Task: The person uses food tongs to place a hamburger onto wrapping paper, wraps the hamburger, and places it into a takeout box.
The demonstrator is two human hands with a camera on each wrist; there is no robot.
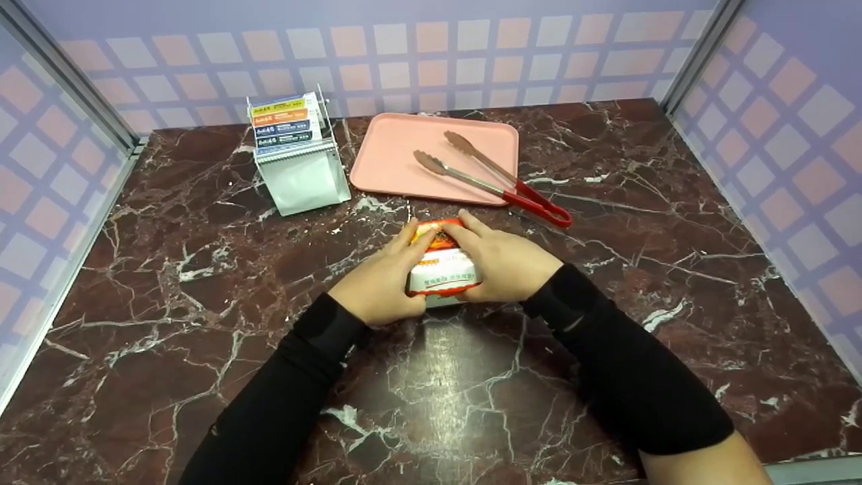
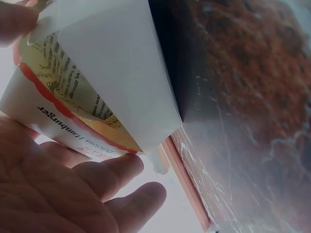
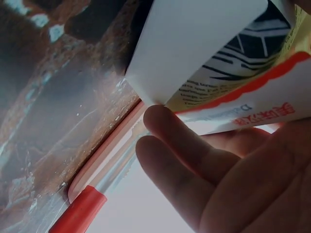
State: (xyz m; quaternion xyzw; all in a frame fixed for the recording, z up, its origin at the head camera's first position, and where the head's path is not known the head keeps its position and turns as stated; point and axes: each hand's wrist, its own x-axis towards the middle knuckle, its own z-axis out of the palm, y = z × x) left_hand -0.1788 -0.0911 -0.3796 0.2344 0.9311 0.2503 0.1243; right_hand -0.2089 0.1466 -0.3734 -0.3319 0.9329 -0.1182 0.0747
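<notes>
A hamburger box (image 1: 442,275) of white card, with an orange-and-red top and a scalloped red edge, sits on the marble-patterned table between both hands. My left hand (image 1: 384,279) holds its left side, thumb toward me and fingers toward the far edge. On the opposite side, my right hand (image 1: 506,264) holds it in much the same way. Printed paper (image 2: 73,80) shows through a side gap between the lid and the base in the left wrist view. In the right wrist view, fingertips touch the box's side wall (image 3: 194,43). What the paper covers is hidden.
Behind the box lies a pink tray (image 1: 384,158). Red-handled metal tongs (image 1: 518,197) rest across it, their handle end over the table. A white holder (image 1: 306,185) with several colour-labelled packs stands at the back left. Patterned walls (image 1: 431,60) border the table.
</notes>
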